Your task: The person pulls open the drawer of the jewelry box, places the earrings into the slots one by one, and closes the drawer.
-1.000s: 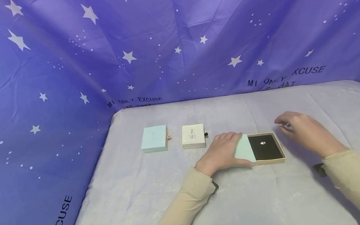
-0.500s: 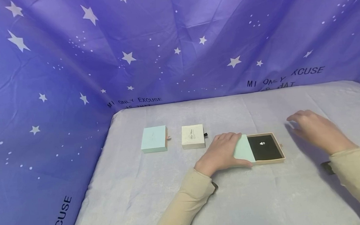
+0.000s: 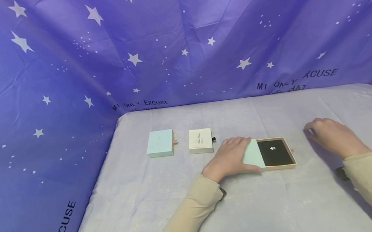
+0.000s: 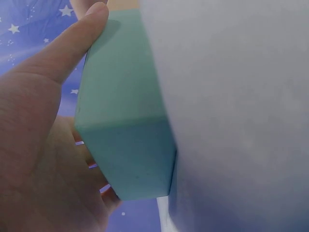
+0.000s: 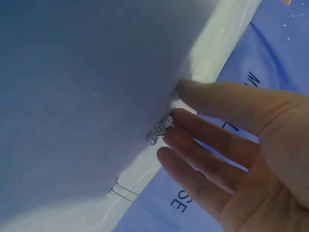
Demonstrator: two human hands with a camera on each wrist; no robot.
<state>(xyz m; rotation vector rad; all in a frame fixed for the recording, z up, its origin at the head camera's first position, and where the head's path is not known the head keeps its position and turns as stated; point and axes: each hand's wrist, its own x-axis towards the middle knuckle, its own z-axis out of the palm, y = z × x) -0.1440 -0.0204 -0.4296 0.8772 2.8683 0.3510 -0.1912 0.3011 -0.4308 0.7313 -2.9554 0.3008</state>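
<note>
My left hand (image 3: 230, 156) grips the mint-green sleeve (image 3: 253, 153) of a jewelry box, thumb on the near side and fingers over the far side. The box's drawer (image 3: 280, 167) is slid partway out to the right. A small shiny white piece (image 3: 272, 148) sits on its black insert (image 3: 275, 157). Right of the box, my right hand (image 3: 333, 138) is low over the cloth. In the right wrist view, its fingertips (image 5: 181, 116) are at a small sparkling piece of jewelry (image 5: 161, 128) with clear stones, not pinched between thumb and fingers.
Two thin silver pins (image 5: 124, 191) lie on the cloth beside the jewelry. Left of my left hand are a pale blue box (image 3: 160, 142) with a pink tab and a cream box (image 3: 200, 140) with a black tab. A purple star-printed curtain (image 3: 169, 43) closes off the back and left.
My right hand has moved right, away from the drawer, and then come down toward the cloth. The left hand and the boxes have stayed in place.
</note>
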